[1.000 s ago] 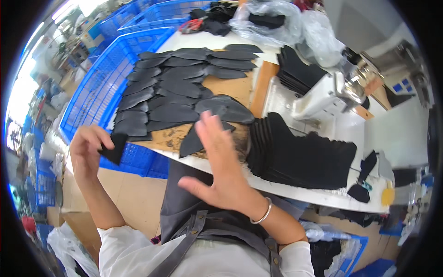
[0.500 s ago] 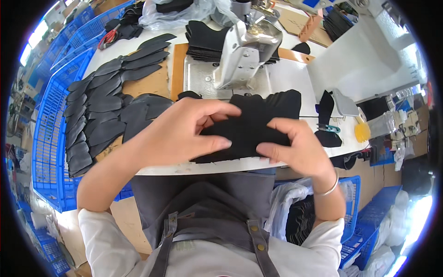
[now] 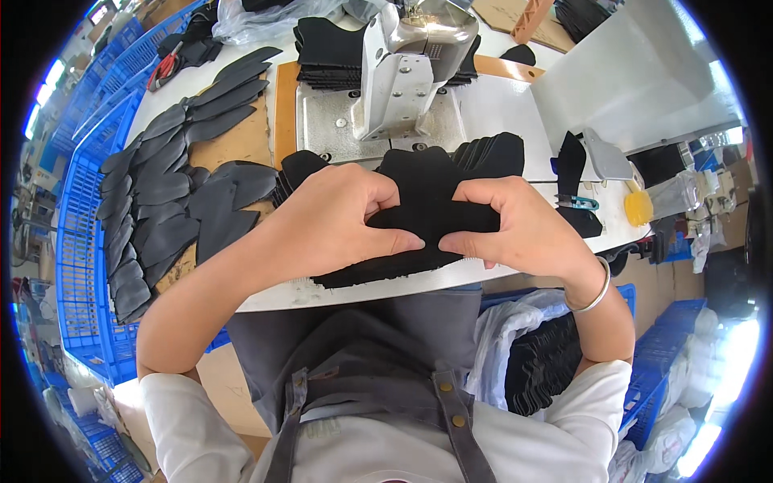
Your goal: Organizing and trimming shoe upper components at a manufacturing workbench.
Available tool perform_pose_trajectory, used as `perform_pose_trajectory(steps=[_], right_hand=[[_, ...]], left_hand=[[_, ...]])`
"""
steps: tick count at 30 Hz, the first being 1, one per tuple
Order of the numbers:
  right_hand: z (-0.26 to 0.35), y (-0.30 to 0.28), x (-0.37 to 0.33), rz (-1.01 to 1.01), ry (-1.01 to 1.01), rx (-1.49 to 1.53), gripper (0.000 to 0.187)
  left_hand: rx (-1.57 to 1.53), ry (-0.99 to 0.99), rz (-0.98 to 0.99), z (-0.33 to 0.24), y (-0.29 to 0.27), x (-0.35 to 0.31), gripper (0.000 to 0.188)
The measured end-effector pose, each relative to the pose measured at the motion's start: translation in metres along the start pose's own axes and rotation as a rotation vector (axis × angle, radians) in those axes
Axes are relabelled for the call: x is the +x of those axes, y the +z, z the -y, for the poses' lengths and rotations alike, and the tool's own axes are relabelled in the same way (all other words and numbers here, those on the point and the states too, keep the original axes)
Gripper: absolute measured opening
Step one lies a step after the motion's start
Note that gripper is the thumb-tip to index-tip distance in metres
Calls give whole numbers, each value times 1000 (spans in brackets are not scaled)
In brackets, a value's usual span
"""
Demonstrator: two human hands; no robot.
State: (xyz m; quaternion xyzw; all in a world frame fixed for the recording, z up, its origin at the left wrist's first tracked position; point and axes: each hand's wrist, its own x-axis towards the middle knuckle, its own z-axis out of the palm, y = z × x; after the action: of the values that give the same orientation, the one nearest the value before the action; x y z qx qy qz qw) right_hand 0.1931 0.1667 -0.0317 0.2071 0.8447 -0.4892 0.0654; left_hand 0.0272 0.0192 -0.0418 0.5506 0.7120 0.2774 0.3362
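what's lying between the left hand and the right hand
In the head view, a black fabric piece lies between the left hand and the right hand.

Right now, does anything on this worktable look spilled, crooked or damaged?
Nothing looks spilled or broken. Slightly askew: the few grey leaf-shaped pieces nearest the black fabric lie at mixed angles, unlike the more regular overlapping rows farther left. The fabric's front edge looks a little ragged too; whether it is frayed, I cannot tell.

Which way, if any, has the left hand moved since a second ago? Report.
Yes, rightward: the left hand was well left of the white machine; now it is at the black pieces in front of it.
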Motion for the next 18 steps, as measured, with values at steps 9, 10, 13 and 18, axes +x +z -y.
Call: perform_pose_trajectory(steps=[9, 10, 13, 18], right_hand=[[1, 1, 3, 6, -27, 21, 25], [2, 1, 3, 10, -26, 18, 25], [3, 1, 3, 7, 16, 27, 25], [3, 1, 4, 3, 16, -12, 28]], left_hand=[[63, 89, -69, 5, 3, -1, 42], [70, 115, -82, 6, 4, -1, 42], [82, 109, -81, 6, 4, -1, 42], [112, 168, -130, 10, 7, -2, 42]])
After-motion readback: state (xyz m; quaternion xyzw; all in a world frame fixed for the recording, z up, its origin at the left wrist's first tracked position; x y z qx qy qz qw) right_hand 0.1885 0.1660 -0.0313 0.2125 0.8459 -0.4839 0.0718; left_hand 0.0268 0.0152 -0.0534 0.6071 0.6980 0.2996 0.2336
